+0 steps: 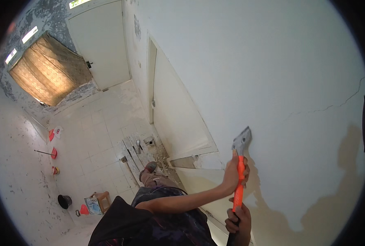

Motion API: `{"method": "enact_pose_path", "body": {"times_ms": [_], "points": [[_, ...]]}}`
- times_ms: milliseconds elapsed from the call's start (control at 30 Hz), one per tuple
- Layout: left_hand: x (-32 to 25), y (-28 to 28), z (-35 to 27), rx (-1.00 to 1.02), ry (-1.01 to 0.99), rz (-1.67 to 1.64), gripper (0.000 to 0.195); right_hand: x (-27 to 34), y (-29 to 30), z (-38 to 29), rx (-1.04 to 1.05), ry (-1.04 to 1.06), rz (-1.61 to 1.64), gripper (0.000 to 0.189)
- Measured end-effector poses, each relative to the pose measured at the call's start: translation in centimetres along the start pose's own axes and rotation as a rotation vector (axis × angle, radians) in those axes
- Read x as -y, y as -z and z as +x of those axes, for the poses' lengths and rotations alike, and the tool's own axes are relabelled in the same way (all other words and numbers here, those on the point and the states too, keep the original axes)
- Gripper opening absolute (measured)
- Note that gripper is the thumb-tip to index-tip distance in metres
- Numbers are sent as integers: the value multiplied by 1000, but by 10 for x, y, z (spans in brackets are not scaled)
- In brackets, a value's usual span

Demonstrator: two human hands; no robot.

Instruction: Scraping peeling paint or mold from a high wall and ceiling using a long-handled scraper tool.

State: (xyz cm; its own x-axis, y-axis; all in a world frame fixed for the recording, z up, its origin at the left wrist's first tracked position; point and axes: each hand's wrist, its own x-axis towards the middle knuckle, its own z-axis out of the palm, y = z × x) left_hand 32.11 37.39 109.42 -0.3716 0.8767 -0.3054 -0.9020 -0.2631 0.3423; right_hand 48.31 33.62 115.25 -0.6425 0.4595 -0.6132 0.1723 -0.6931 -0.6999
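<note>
I hold a scraper with a grey metal head (242,140) and an orange and black handle (238,193). My left hand (234,175) is wrapped around the upper part of the orange grip, just below the head. Lower down, my right hand (241,220) grips the handle where orange turns to black. The blade edge points up and is at or very near the white wall (281,77); whether it touches I cannot tell. A thin crack (330,107) runs across the wall to the right of the head.
A shoed foot (150,167) is on a plank platform (130,150) with debris (162,153) beside it. A door (176,107) adjoins the wall. On the tiled floor (99,138) are a stool (101,201), a black bucket (64,201) and a red dustpan (54,153). A curtain (53,70) hangs far left.
</note>
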Motion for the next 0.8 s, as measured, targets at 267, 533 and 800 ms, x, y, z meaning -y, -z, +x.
{"method": "enact_pose_path", "body": {"times_ms": [267, 533, 800], "points": [[-15, 23, 15, 8, -34, -8, 58, -8, -15, 28, -19, 35, -78, 50], [-24, 31, 26, 5, -38, -12, 56, -14, -11, 49, -8, 47, -73, 51], [-35, 40, 37, 10, -98, 44, 61, -18, -6, 72, 9, 76, -90, 54]]}}
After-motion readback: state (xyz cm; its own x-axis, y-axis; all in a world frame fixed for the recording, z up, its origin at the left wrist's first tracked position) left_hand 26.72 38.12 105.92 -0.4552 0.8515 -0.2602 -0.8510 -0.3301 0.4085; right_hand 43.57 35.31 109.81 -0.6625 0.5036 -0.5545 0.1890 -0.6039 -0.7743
